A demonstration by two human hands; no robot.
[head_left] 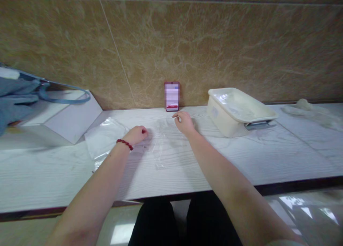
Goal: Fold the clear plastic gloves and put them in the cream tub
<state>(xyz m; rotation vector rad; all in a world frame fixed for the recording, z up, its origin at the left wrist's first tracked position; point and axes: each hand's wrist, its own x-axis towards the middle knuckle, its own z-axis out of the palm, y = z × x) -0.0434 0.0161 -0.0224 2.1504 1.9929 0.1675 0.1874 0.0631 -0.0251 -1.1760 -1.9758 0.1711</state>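
Observation:
My left hand, with a red bead bracelet at the wrist, is curled closed above the white table, just right of a clear plastic bag with white contents. Nothing can be made out in its fingers. My right hand has thumb and forefinger bent toward each other near the foot of a phone; whatever they hold, if anything, is too small or see-through to tell. Thin clear plastic lies between the hands. The phone stands upright against the wall with its screen lit.
A cream plastic box with clear plastic inside stands at the right. Crumpled clear plastic lies beyond it. At the left are a white box and a blue bag. The table ends before my legs.

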